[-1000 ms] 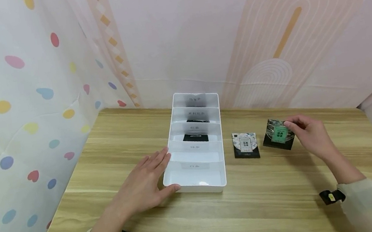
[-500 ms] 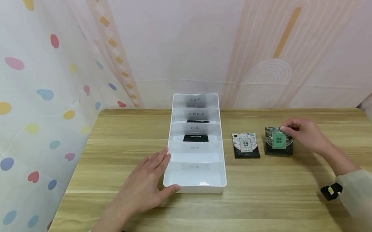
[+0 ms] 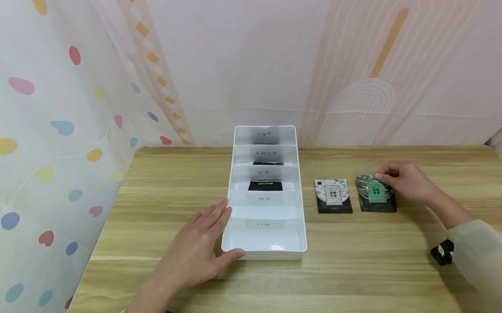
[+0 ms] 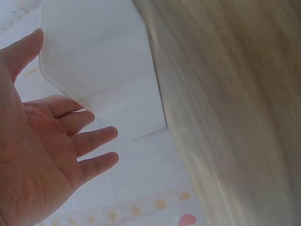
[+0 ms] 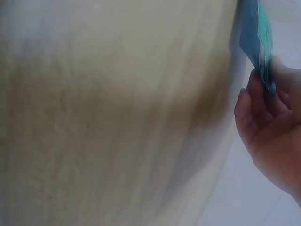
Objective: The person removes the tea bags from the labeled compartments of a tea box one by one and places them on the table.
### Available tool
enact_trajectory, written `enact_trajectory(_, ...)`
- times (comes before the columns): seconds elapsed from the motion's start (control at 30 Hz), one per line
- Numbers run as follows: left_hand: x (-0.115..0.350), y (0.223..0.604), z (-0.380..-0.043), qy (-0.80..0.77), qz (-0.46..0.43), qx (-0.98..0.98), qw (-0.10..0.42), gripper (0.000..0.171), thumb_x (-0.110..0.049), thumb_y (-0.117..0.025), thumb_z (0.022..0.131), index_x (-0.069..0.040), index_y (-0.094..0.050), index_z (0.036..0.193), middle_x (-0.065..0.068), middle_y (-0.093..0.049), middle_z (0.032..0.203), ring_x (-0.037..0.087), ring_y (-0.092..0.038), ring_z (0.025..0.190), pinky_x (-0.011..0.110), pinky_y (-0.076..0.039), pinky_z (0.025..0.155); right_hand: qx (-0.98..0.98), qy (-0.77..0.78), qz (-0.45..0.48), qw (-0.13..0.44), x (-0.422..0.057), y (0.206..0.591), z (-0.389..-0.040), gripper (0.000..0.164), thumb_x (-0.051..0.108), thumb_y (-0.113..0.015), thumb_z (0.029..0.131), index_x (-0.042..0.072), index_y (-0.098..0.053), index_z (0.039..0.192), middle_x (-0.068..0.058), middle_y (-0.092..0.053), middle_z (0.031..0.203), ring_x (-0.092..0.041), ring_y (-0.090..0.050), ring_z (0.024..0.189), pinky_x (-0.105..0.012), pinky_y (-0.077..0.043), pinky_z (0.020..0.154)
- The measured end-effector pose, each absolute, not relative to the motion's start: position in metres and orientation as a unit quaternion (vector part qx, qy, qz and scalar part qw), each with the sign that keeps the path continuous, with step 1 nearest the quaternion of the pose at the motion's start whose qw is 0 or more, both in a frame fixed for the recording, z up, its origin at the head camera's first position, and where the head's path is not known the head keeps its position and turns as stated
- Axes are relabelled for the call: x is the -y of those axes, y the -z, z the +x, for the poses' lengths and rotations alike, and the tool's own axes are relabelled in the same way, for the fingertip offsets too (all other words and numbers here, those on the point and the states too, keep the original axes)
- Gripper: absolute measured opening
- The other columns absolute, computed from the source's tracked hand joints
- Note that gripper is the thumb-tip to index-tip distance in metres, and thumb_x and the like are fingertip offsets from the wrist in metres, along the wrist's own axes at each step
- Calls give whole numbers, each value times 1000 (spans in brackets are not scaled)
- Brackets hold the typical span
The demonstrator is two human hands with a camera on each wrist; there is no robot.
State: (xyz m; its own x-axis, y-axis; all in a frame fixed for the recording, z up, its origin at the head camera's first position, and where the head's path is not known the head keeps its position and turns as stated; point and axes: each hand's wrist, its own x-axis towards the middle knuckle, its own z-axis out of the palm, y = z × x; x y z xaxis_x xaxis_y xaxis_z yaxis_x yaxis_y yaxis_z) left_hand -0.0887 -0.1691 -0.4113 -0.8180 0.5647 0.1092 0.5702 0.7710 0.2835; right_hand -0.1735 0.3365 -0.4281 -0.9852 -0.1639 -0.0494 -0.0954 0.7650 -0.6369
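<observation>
Sachet (image 3: 377, 205), flat, square, black, green-labelled | pinched by right hand (image 3: 404, 182) | left hand (image 3: 191, 253) outstretched, touching white plastic five-compartment tray (image 3: 271, 256)

A wooden counter (image 3: 366, 273) was edged by a spotted cloth (image 3: 42, 126) and a pink cloth (image 3: 265, 49) with arches, but the kind of room could not be told.

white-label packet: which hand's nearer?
Right. The right hand pinches the green-label packet just beside the white-label packet; the left hand is farther off, at the white tray's opposite side.
</observation>
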Motion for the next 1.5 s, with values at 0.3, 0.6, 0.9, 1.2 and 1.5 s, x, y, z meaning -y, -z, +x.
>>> enact_trajectory(0.3, 168, 410, -89, 155, -299, 941, 5, 90, -59, -69, 95, 3, -46, 155, 15, -36, 167, 42, -40, 149, 58, -31, 123, -940, 330, -61, 65, -337, 434, -176, 21, 11, -60, 108, -6, -72, 110, -12, -70, 94, -21, -56, 79, -27, -48, 62)
enact_trajectory(0.6, 168, 409, -89, 157, -300, 941, 6, 90, -59, -70, 94, 3, -46, 155, 15, -36, 167, 41, -41, 149, 57, -32, 123, -948, 307, -61, 62, -336, 437, -178, 23, 14, -61, 108, -5, -72, 110, -14, -71, 97, -21, -59, 83, -30, -50, 67)
enact_trajectory(0.9, 167, 408, -88, 158, -298, 941, 2, 90, -58, -70, 94, 3, -46, 155, 15, -36, 167, 41, -40, 149, 57, -31, 124, -951, 297, -78, 46, -339, 434, -177, 23, 15, -63, 107, -6, -72, 110, -17, -71, 100, -26, -64, 88, -32, -53, 68)
enact_trajectory(1.2, 168, 408, -87, 159, -297, 942, 2, 90, -58, -71, 94, 4, -46, 155, 15, -36, 167, 41, -41, 149, 57, -31, 124, -948, 302, -92, 26, -339, 420, -173, 25, 14, -60, 108, -8, -70, 115, -20, -72, 102, -24, -64, 82, -30, -52, 59)
enact_trajectory(1.5, 168, 408, -87, 158, -297, 942, 2, 90, -59, -70, 94, 4, -47, 155, 16, -36, 167, 42, -41, 149, 57, -31, 124, -947, 301, -110, 4, -324, 400, -166, 30, 23, -59, 109, -3, -71, 118, -18, -71, 110, -31, -64, 95, -34, -53, 66)
